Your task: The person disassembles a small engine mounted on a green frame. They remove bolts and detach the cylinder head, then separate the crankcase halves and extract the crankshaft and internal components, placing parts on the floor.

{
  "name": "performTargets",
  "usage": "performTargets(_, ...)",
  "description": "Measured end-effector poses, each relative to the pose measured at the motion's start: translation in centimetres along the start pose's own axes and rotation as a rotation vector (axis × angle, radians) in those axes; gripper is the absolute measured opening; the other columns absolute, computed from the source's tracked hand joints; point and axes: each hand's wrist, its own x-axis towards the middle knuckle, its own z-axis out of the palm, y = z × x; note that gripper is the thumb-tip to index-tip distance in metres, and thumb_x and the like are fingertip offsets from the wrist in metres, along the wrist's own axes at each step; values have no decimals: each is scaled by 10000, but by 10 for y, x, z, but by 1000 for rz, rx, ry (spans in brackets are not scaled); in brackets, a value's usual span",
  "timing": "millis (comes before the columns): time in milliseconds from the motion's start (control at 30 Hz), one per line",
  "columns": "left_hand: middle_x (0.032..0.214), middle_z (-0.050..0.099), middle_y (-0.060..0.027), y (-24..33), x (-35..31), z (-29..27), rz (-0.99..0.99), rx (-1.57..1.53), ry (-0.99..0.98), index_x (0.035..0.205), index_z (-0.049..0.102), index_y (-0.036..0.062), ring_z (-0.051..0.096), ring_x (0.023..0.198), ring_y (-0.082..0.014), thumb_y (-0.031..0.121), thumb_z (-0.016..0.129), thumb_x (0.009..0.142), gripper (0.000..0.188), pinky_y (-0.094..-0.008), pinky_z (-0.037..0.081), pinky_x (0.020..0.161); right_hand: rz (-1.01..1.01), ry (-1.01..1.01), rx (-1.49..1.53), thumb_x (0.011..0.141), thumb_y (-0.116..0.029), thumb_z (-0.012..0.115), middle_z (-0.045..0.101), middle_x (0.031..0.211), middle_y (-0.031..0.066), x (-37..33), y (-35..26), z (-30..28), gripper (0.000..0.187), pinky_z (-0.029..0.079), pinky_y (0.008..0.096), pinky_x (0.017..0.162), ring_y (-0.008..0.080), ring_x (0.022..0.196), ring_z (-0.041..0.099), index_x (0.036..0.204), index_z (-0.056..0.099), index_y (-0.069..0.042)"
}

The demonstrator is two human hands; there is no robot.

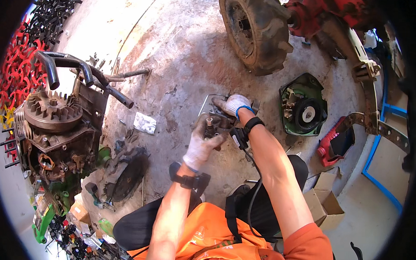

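Observation:
My left hand [200,147], in a soiled white glove, is closed around a dark, greasy metal engine part. Between its thumb and fingers stands what looks like a spark plug [209,122], with a pale tip pointing up. My right hand [236,104], gloved too, grips the far side of the same engine part [225,122], its fingers bent toward the left. The hands cover much of the part, so its full shape is hidden. A thin, pale metal frame or rod [204,104] shows just beyond the fingers, on the left.
A large engine block [54,130] with a finned flywheel stands left. A small white packet [144,123] lies nearer. To the right are a green housing [303,106], a red cover [332,144] and a cardboard box [323,201]. A tractor-type wheel [255,30] stands ahead.

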Motion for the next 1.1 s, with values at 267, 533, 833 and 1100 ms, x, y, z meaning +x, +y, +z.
performTargets(267,829,590,-24,11,11,-25,-178,-369,-227,1331,607,60,485,579,-115,39,735,875,474,-306,387,539,54,24,62,927,-823,604,705,1455,273,-2,3,4,939,522,500,1148,418,1390,668,1359,775,-8)
performTargets(533,801,581,-25,11,19,-31,-222,-446,-322,1328,607,50,471,555,-117,10,707,849,492,-305,401,527,55,28,54,945,-783,603,713,1432,288,4,4,3,898,518,504,1145,424,1378,675,1344,782,1)
performTargets(833,1192,728,-32,20,28,-20,-221,-246,-253,1415,617,54,684,963,-125,21,807,836,610,-287,566,786,17,-14,36,929,-795,579,696,1459,286,10,4,-8,921,490,501,1183,436,1400,657,1383,765,-16)
performTargets(1100,1233,719,-41,44,37,-39,-246,-14,-430,1507,541,52,710,1063,-150,8,861,886,700,-338,610,921,-18,-14,-21,941,-901,495,741,1400,258,20,10,-6,1012,537,491,1114,432,1341,689,1335,785,-15)
